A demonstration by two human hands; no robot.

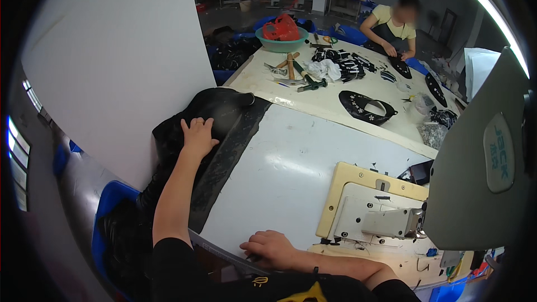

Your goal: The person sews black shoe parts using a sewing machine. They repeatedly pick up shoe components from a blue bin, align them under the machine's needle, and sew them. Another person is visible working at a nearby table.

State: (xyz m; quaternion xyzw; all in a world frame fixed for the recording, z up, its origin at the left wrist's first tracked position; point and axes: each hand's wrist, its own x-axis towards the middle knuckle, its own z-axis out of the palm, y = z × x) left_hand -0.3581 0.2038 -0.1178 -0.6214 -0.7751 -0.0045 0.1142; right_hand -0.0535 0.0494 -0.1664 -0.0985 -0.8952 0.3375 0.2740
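My left hand [199,136] lies with fingers spread on a heap of black, leather-like material [215,106] at the table's left edge. A dark strip [232,148] runs along the table beside that heap. Near the front edge of the white tabletop [268,173], my right hand [271,248] rests with its fingers curled. A small dark thing shows under those fingers, too little of it to name. To the right of this hand stands a sewing machine [475,162], its cream base plate [338,198] set into the table.
A blue bin [114,190] of black material stands at the lower left, below a white partition [123,67]. The far table holds hammers [312,83], a black flowered piece [363,109] and a green basin [282,43] with a red bag. Another person [394,28] works there.
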